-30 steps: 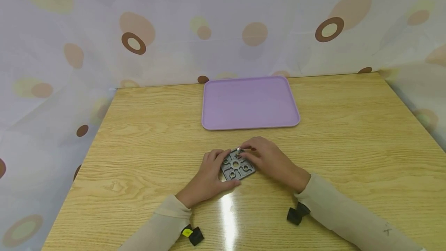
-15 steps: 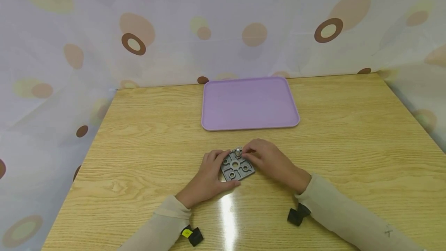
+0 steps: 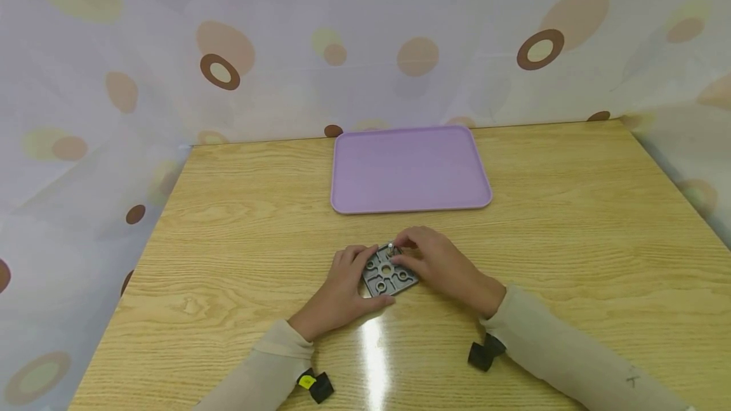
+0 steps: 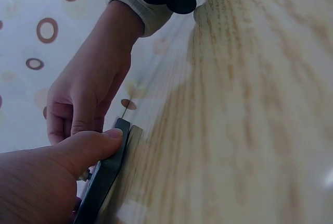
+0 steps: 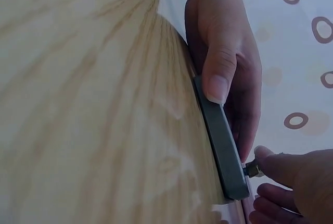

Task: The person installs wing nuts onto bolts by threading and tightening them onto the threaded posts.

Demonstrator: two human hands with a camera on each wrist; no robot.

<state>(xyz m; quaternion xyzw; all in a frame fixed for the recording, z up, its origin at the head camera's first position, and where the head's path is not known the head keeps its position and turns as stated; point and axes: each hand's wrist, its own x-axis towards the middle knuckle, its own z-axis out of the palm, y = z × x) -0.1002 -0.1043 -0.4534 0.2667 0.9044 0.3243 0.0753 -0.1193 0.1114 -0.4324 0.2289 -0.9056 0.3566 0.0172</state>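
Note:
A square grey metal plate [image 3: 374, 278] with round holes lies on the wooden table in the head view. My left hand [image 3: 339, 290] grips it by its edges, the thumb along the near side and the fingers at the far left. From the plate's far corner a small bolt stands up with a nut [image 5: 253, 170] around it. My right hand [image 3: 442, 262] pinches this nut between thumb and fingers. In the right wrist view the thumb [image 5: 273, 164] lies against the nut, while the fingers' far side is partly hidden.
A purple tray [image 3: 411, 170] lies behind the hands near the table's back edge. A patterned curtain [image 3: 365, 30] closes off the back and sides. Black straps with small blocks [image 3: 485, 352] hang at both sleeves.
The right fingers have drawn back a little from the bolt to the right, then come back around the nut. The left hand and plate have stayed in place.

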